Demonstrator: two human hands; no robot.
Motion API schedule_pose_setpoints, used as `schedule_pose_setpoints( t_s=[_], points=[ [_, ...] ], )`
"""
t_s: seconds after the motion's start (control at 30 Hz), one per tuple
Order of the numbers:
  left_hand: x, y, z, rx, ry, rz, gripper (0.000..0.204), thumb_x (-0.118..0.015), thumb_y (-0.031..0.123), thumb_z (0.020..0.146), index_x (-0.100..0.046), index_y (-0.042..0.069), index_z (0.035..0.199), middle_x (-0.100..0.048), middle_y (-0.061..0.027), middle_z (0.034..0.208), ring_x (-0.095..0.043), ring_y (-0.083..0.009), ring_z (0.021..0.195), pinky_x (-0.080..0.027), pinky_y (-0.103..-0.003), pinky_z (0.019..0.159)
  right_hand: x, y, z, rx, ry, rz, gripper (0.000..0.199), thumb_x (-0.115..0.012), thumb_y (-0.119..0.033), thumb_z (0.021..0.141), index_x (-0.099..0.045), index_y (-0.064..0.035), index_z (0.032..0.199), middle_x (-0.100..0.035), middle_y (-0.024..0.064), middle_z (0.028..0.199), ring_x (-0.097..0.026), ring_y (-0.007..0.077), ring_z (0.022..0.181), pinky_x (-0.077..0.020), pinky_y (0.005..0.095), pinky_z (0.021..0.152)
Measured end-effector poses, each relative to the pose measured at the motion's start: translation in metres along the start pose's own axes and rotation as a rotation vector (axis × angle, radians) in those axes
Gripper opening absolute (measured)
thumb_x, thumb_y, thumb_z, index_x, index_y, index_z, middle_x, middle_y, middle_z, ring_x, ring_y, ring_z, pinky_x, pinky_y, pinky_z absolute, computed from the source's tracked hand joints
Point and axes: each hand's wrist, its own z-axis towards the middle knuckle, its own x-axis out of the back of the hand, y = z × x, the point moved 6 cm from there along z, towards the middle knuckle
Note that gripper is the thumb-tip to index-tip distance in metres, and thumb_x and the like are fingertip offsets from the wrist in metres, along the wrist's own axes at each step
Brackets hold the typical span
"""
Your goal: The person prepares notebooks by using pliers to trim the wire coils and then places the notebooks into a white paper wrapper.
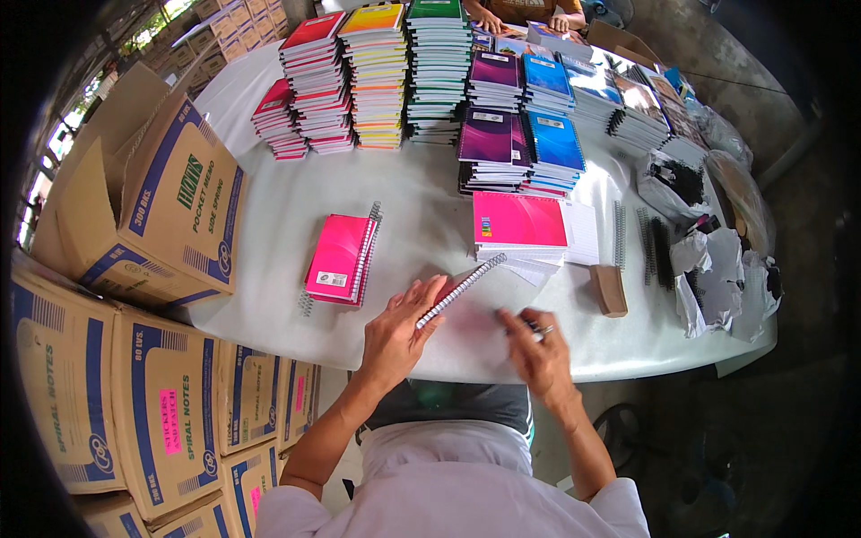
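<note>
My left hand (399, 330) is closed round a small spiral notebook (462, 289), held up edge-on so that mostly its wire coil shows. To its right, my right hand (541, 354) is curled and blurred by motion, apart from the notebook. A small metallic thing shows among its fingers, too smeared to name. Left of my hands lies a short pile of pink notebooks (339, 255) with wire coils sticking out past the edges. Beyond my right hand sits a stack of pink-covered pads (520, 222) with loose white sheets under it.
Tall stacks of red (314, 81), yellow (375, 76), green (439, 72), purple (491, 139) and blue notebooks (553, 143) line the far side. A brown block (609, 291), loose coils (619, 233) and torn wrapping (713, 269) are right. Cartons (170, 197) stand left. Another person's hands (565, 21) are opposite.
</note>
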Motion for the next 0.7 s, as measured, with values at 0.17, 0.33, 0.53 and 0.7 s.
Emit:
schedule_pose_setpoints(
  t_s=[0.17, 0.33, 0.53, 0.7],
  points=[
    [0.006, 0.020, 0.003, -0.030, -0.013, 0.169, 0.060, -0.069, 0.021, 0.088, -0.048, 0.015, 0.143, -0.061, -0.0105, 0.132, -0.060, -0.0349, 0.118, -0.053, -0.043, 0.092, 0.014, -0.069, 0.029, 0.181, 0.011, 0.149, 0.043, -0.074, -0.007, 0.077, -0.067, -0.0081, 0.120, -0.057, 0.0100, 0.104, -0.059, 0.0263, 0.091, -0.0523, 0.0378, 0.076],
    [0.013, 0.031, 0.004, -0.065, 0.051, 0.260, 0.068, -0.074, 0.004, 0.077, -0.051, 0.014, 0.140, -0.063, -0.0098, 0.129, -0.063, -0.0350, 0.113, -0.056, -0.038, 0.084, 0.012, -0.073, 0.029, 0.188, -0.035, 0.139, 0.037, -0.072, -0.009, 0.082, -0.067, -0.0071, 0.119, -0.059, 0.0102, 0.100, -0.060, 0.0251, 0.086, -0.0518, 0.0368, 0.074],
    [0.019, 0.038, -0.002, -0.088, 0.087, 0.346, 0.070, -0.077, 0.008, 0.075, -0.051, 0.015, 0.141, -0.064, -0.0077, 0.128, -0.063, -0.0348, 0.114, -0.057, -0.037, 0.080, -0.011, -0.047, 0.024, -0.703, -0.633, 1.168, 0.027, -0.058, -0.015, 0.097, -0.064, -0.0012, 0.120, -0.062, 0.0133, 0.089, -0.059, 0.0207, 0.076, -0.0505, 0.0312, 0.071],
    [0.063, 0.040, 0.001, -0.090, 0.097, 0.337, 0.066, -0.075, 0.005, 0.075, -0.055, 0.013, 0.137, -0.064, -0.0077, 0.128, -0.064, -0.0326, 0.113, -0.056, -0.037, 0.085, 0.009, -0.032, 0.032, -0.217, -0.382, 0.761, 0.029, -0.059, -0.012, 0.095, -0.063, 0.0016, 0.120, -0.062, 0.0137, 0.094, -0.060, 0.0239, 0.080, -0.0500, 0.0355, 0.073]
  ],
)
